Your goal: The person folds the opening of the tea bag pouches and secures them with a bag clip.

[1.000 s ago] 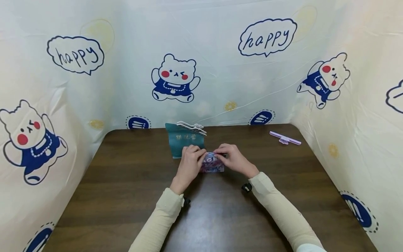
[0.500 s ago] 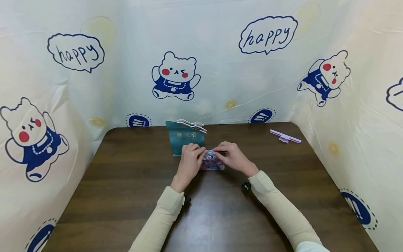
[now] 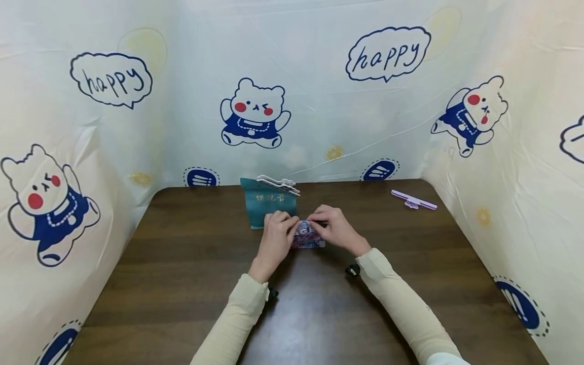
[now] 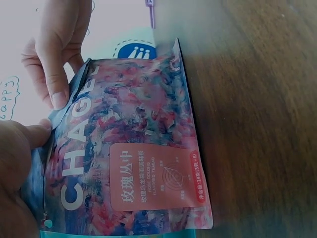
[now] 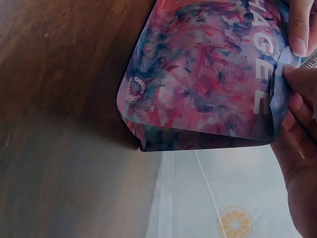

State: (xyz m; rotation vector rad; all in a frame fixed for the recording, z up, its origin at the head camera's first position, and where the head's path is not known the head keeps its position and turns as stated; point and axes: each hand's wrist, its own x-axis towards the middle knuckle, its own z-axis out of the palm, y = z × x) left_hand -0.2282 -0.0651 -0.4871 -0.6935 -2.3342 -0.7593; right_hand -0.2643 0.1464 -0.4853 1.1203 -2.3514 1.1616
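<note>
A pink and blue tea pouch (image 3: 310,239) printed CHAGEE (image 4: 133,134) stands on the brown table, its top edge bent over into a strip. My left hand (image 3: 277,235) pinches that top edge toward the left end, thumb lying on the strip in the left wrist view. Close beside it, my right hand (image 3: 338,229) pinches the same edge farther right. In the right wrist view the right hand's (image 5: 299,178) thumb presses the folded strip, and its other fingers are behind. The fingertips of both hands are close together along the fold.
Behind the left hand stands a teal pouch (image 3: 269,203) with gold characters; white sealing clips (image 3: 279,185) lie across its top. A purple sealing clip (image 3: 413,199) lies at the table's (image 3: 191,284) far right. Printed cloth (image 3: 319,91) surrounds the back and sides.
My right hand and wrist have shifted slightly left along the pouch's top edge. The left hand keeps its hold, and the pouch stays in place.
</note>
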